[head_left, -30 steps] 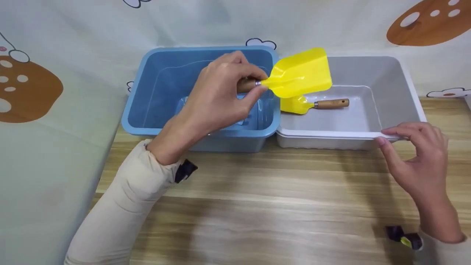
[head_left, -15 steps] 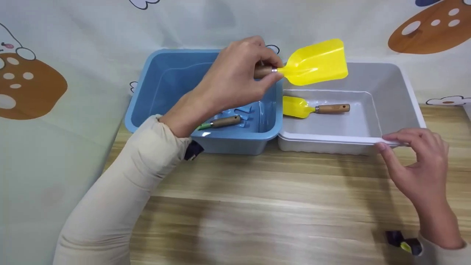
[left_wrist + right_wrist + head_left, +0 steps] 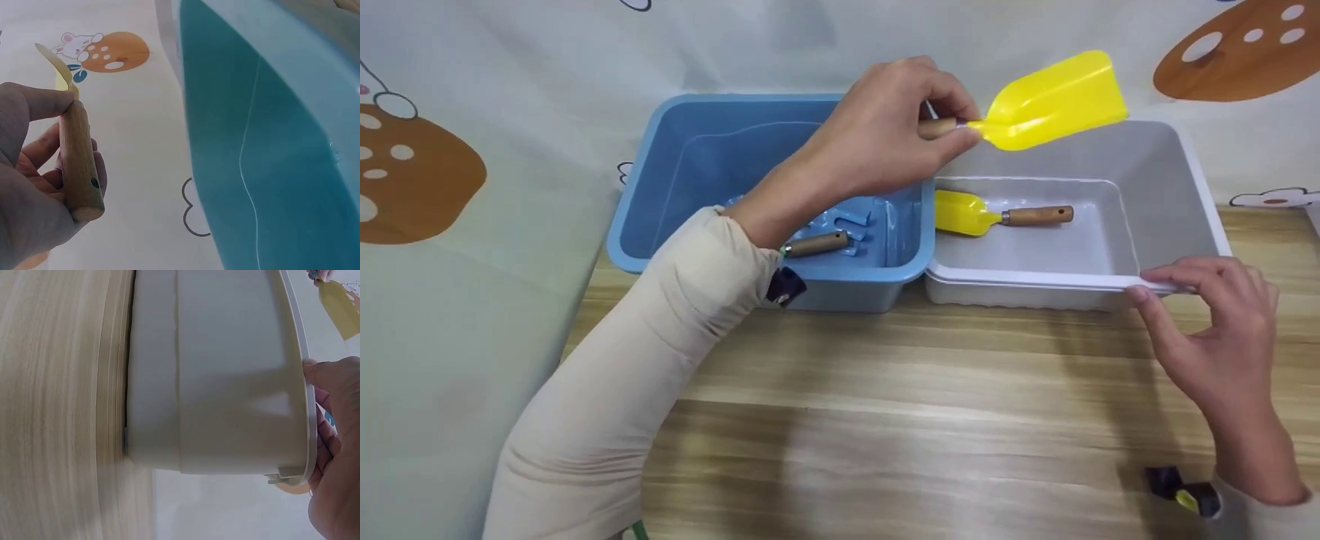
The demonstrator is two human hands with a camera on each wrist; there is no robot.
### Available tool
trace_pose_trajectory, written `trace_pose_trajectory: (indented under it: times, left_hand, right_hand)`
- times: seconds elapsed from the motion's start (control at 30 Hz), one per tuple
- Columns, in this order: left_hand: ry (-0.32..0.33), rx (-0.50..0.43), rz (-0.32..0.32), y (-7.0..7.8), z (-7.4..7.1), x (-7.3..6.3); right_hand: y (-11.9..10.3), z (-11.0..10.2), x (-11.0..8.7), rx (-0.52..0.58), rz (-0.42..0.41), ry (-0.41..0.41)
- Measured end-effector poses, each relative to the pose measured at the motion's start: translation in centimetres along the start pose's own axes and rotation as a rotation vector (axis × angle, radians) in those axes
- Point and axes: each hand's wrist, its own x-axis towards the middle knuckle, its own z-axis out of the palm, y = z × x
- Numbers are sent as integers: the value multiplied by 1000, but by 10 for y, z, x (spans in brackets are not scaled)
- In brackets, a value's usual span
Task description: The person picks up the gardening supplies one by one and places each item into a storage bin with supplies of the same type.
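My left hand [image 3: 896, 127] pinches a yellow shovel [image 3: 1057, 101] at the neck, thumb and fingers round its wooden handle [image 3: 81, 160]. The shovel is held up above the bins, its blade pointing right over the back of the light grey bin [image 3: 1035, 279]. Inside that bin lies a second yellow shovel [image 3: 964, 213], handle to the right. My right hand [image 3: 1219, 330] pinches the grey bin's front rim near its right corner, thumb on the outside in the right wrist view. The blue bin [image 3: 780, 276] stands under my left forearm.
In the blue bin lie a wooden-handled tool [image 3: 819, 244] and a blue pronged piece [image 3: 847, 217], partly covered by my left arm. Both bins stand side by side on a wood-grain table [image 3: 885, 420], against a pale printed cloth [image 3: 750, 45].
My left hand has carried the yellow shovel up and to the right, from over the blue bin toward the grey one. My right hand stays on the grey rim.
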Motion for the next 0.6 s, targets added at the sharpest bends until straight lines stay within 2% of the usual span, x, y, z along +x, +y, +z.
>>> trace_pose_trajectory:
  times: [0.2,0.3,0.6]
  left_hand:
    - [6,-6,38,4,4,8]
    - [-3,-23,35,5,7,10]
    - [-34,16,35,13,12,15]
  right_hand:
    - [-3,1,2,25,-8,9]
    - [-4,2,0,36,-9,8]
    - [-4,0,-10,26,12,4]
